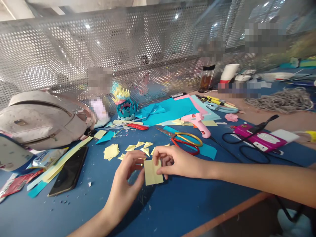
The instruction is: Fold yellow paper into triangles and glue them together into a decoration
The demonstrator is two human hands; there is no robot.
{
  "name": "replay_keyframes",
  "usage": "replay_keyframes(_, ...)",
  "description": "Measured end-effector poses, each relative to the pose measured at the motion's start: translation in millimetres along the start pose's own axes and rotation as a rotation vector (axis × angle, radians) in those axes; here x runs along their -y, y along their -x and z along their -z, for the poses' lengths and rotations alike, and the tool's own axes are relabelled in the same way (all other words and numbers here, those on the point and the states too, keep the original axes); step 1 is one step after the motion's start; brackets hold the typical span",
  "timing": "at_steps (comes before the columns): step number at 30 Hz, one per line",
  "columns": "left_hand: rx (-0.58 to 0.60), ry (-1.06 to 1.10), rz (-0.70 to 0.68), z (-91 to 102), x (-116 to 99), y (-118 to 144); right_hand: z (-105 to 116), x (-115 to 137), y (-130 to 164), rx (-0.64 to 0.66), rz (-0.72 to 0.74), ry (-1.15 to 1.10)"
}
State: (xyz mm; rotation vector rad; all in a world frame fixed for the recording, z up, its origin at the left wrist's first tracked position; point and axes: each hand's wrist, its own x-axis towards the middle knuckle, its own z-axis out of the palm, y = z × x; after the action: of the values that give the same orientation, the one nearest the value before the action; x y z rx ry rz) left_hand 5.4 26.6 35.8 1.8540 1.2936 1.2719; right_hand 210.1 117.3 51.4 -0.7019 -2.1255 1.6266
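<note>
— What is nearest?

— Two bare hands over a blue table (93, 217). Between them is a small yellow paper square (149, 177), flat side facing up. The right hand (176, 161) pinches its right part between thumb and fingers. The left hand (124, 177) curves at its left edge, thumb and fingers parted; whether they touch the paper, I can't tell from here.

— Why hold it that way?

— Probably so one hand steadies the square and the other is free to work its edge.

— And just past the hands?

— Small folded yellow pieces (130, 148) lie in loose rows, with a stack of yellow squares (111, 151) to their left, perhaps set there to be within easy reach. On the right, scissors (174, 135) lie open, red and gold handles toward the person, which looks handy for picking up.

— Farther back?

— A pink glue gun (197, 122), its cord trailing right, then blue paper sheets (170, 110) and a spiky blue-and-yellow paper ornament (124, 107). Behind everything stands a perforated metal screen (148, 42).
</note>
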Motion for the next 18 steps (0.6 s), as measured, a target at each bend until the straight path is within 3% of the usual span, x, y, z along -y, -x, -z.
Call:
replay_keyframes(4,0.050,0.273,0.285,-2.7,0.7,-4.4,-1.1,-1.6,2.0,0.027,0.029,0.117)
replay_keyframes(12,0.237,0.262,0.468,-10.6,7.3,-6.9,6.0,-0.7,-1.2,-0.010,0.069,0.295)
replay_keyframes(18,0.346,0.212,0.551,-13.6,5.4,-4.8,7.7,-6.6,-1.7,0.049,0.050,0.272)
